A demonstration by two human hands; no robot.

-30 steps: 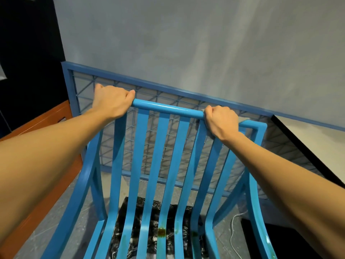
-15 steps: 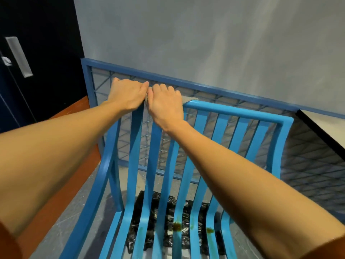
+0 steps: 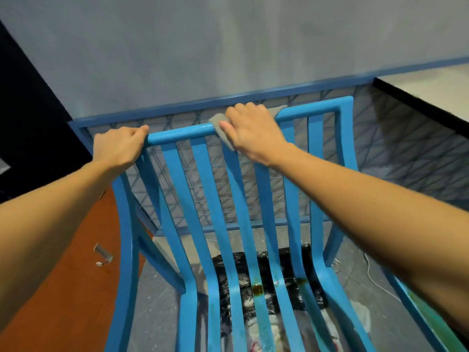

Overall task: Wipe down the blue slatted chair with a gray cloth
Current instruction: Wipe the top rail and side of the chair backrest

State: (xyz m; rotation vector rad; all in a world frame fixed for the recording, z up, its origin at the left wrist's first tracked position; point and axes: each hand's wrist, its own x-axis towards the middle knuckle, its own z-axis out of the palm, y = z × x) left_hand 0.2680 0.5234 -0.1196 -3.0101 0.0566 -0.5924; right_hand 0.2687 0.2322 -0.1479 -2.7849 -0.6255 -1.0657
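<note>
Your left hand grips a corner of the blue-painted slatted chair; your right hand clamps the gray cloth over its top rail. Keep the cloth wrapped, pressure even.

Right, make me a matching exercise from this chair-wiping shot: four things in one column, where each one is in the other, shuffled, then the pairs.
Things:
1. left hand
2. gray cloth
3. brown stain
4. black sheet

Places:
a. under the right hand, on the top rail
b. low on a slat
c. gripping the top rail's left end
d. lying beneath the chair

Pairs: 1-c, 2-a, 3-b, 4-d
</note>
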